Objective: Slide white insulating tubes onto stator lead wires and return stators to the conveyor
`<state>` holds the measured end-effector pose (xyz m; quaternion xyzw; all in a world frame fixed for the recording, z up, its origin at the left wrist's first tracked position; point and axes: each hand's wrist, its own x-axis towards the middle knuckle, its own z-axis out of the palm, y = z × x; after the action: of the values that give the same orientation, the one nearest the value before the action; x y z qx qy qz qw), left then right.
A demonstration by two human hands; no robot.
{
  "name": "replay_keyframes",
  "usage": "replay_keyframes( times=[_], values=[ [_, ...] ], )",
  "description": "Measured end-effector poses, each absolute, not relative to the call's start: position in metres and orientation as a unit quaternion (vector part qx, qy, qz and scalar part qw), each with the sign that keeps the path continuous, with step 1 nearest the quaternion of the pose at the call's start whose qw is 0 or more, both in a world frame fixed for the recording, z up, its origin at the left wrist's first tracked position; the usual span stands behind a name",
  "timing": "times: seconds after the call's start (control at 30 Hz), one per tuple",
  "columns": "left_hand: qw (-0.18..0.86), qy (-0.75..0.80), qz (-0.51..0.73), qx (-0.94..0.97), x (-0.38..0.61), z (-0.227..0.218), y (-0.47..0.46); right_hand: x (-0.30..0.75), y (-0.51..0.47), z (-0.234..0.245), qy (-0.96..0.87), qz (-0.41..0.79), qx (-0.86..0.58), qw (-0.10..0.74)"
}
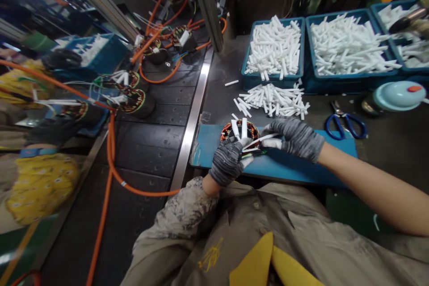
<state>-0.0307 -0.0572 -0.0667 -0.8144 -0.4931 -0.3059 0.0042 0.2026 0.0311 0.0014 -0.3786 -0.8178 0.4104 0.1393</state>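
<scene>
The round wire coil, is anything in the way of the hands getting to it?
Nothing visible: the left hand and right hand are right at the coil, and the scissors lie off to the right.

The left hand (228,163) touches a coil (229,132) on a blue board (301,166); the right hand (296,137) pinches a white strand (256,142). White tubes (276,99) lie heaped beyond, in front of teal bins (272,82). Scissors (338,127) and a bottle (397,97) are to the right; orange hoses (110,143) cross the conveyor (142,154).

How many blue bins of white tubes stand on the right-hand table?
3, in a row: the left bin, the middle bin, the right bin, cut off by the picture's edge. More may be hidden.
</scene>
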Motion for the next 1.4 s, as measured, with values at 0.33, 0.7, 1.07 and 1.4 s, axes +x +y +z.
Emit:
replay_keyframes(
  times=[0.33, 0.7, 1.07, 1.4],
  values=[
    [-0.030, -0.491, -0.287, -0.822, -0.031, -0.068, -0.056, 0.192, 0.031, -0.009, -0.699, 0.583, -0.414, 0.019],
    [-0.018, -0.487, -0.276, -0.828, -0.029, -0.070, -0.054, 0.179, 0.026, -0.001, -0.674, 0.611, -0.414, -0.010],
    [-0.152, -0.604, -0.278, -0.731, -0.061, -0.051, -0.075, 0.240, 0.003, -0.018, -0.630, 0.454, -0.562, 0.284],
    [-0.164, -0.873, -0.281, -0.364, -0.201, -0.011, -0.139, 0.267, -0.035, -0.068, -0.647, 0.486, -0.559, 0.181]
  ],
)
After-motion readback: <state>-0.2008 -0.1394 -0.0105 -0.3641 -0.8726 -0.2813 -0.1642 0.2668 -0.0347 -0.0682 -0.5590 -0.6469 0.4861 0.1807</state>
